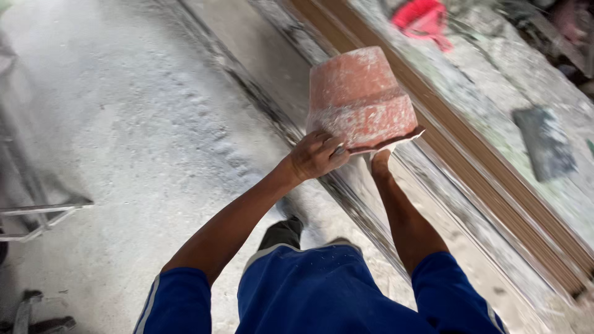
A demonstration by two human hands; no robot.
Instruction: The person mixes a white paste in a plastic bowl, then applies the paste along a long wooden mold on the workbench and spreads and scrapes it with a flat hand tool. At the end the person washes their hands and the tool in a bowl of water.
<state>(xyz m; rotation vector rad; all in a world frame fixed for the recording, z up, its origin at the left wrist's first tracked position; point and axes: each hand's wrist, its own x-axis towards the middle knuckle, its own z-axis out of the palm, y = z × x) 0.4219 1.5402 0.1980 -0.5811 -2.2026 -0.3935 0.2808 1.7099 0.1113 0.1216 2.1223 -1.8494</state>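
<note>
1. The left hand (317, 154) is clenched on the near rim of an upturned reddish bucket (360, 99), fingers curled over the edge, knuckles facing me.

2. The right hand (380, 158) comes up under the same rim on the other side; only its wrist and the heel of the palm show, so it seems to be grasping the rim from beneath, but I cannot see the fingers.

3. The bucket is held out ahead of the person, raised in the air, mouth towards the hands and base pointing up and away. Its long axis tilts away from the body. It is crusted with pale dried plaster or cement, and the rim is chipped and ragged.

4. Both hands sit at the rim, touching it; the left shows more of its grip.

5. Below lies a dusty grey concrete floor (124, 124). To the right runs a long brown wooden frame (470, 167), and beyond it a red plastic thing (424, 17) lies well apart.
</note>
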